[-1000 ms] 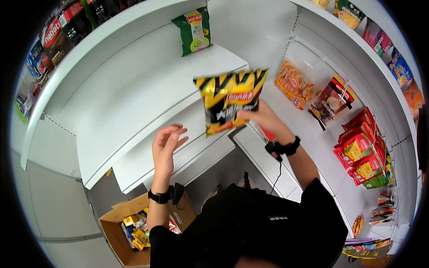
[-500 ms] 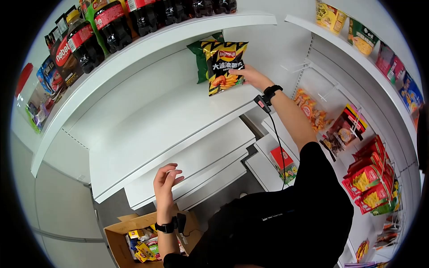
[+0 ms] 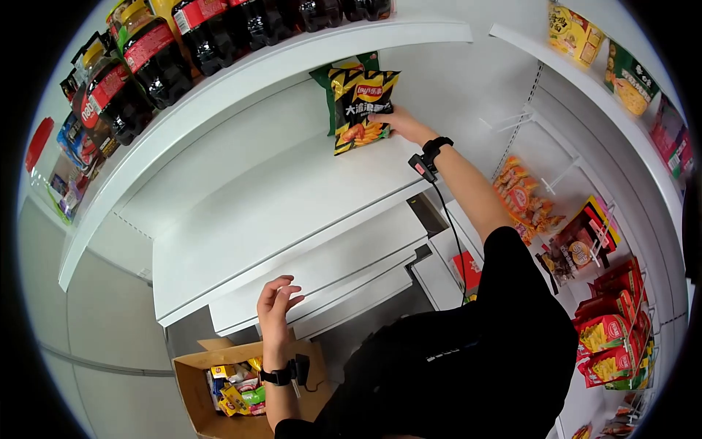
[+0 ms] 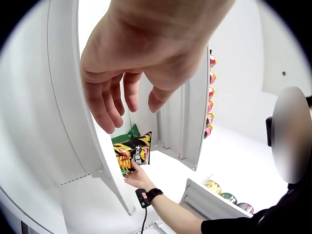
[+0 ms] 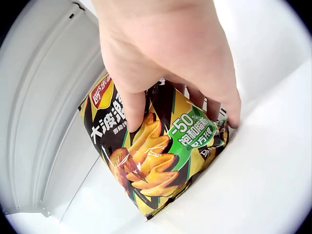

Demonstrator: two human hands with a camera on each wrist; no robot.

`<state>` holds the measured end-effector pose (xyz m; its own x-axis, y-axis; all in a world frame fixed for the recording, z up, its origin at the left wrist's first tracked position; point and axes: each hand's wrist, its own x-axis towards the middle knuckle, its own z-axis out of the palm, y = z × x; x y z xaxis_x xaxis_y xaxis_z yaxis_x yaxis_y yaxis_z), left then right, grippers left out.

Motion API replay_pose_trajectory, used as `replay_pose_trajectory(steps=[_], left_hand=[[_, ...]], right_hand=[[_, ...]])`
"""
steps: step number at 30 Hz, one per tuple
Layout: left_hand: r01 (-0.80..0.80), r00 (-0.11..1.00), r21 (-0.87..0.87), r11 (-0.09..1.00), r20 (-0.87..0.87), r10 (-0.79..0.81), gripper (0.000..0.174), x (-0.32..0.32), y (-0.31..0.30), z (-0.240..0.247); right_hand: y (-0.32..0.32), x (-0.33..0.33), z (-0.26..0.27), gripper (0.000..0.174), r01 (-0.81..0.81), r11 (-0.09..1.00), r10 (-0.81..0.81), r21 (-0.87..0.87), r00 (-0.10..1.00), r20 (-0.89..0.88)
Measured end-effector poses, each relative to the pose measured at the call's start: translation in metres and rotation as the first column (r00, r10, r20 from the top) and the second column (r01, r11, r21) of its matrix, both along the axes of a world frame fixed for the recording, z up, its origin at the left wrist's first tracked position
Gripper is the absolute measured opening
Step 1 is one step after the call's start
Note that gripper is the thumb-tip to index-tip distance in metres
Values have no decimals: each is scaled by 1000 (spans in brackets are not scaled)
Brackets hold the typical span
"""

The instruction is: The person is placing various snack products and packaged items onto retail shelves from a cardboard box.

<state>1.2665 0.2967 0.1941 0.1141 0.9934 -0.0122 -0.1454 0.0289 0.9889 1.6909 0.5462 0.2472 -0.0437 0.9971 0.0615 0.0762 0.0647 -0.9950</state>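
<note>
A black and yellow chip bag (image 3: 358, 132) stands upright at the right end of the white shelf (image 3: 241, 212), in front of a green bag (image 3: 323, 91) that it mostly covers. My right hand (image 3: 406, 126) grips its side edge, the thumb across the printed front; the right wrist view shows thumb and fingers around the bag (image 5: 151, 161). My left hand (image 3: 275, 307) hangs in the air near the lower shelf edges, fingers loosely bent, holding nothing. Seen in the left wrist view, this hand (image 4: 141, 63) has its fingers apart.
Dark bottles (image 3: 157, 66) line the upper shelf (image 3: 292, 55). An open cardboard box (image 3: 191, 391) of small packages stands below my left hand. Hanging snack bags (image 3: 610, 340) and metal hooks are at the right, with tubs (image 3: 574, 33) on the upper right shelf.
My right hand has carried the black and yellow bag up and back onto the shelf, before the green bag. The left hand stays empty. The head view has shifted, showing more bottles.
</note>
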Motion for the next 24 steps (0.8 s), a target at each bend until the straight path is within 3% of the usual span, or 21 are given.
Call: replay_pose_trajectory(steps=[9, 12, 15, 18, 21, 23, 24], left_hand=[[-17, 1000, -6, 1000, -14, 17, 19, 3, -4, -3], [-13, 1000, -9, 1000, -15, 13, 19, -2, -11, -4], [1, 1000, -11, 1000, -12, -1, 19, -11, -21, -4], [19, 1000, -23, 1000, 7, -19, 19, -21, -35, -6], [62, 998, -50, 997, 22, -61, 19, -35, -45, -16], [40, 999, -90, 995, 36, -36, 19, -50, -64, -30], [59, 997, -99, 993, 51, -55, 21, -56, -67, -39]], right_hand=[[-12, -5, 7, 55, 10, 993, -1, 118, 997, -72], [-30, -6, 15, 73, 56, 995, -58, 85, 998, 20], [-23, -1, -10, 98, 307, 951, -309, 41, 946, 92], [-45, -4, -13, 114, 299, 954, -299, 9, 949, 98], [-83, -18, -14, 101, 363, 930, -364, 55, 931, 16], [-112, -20, -35, 79, 197, 978, -171, 74, 948, -269], [-119, -16, -53, 58, 248, 969, -216, 16, 873, -437]])
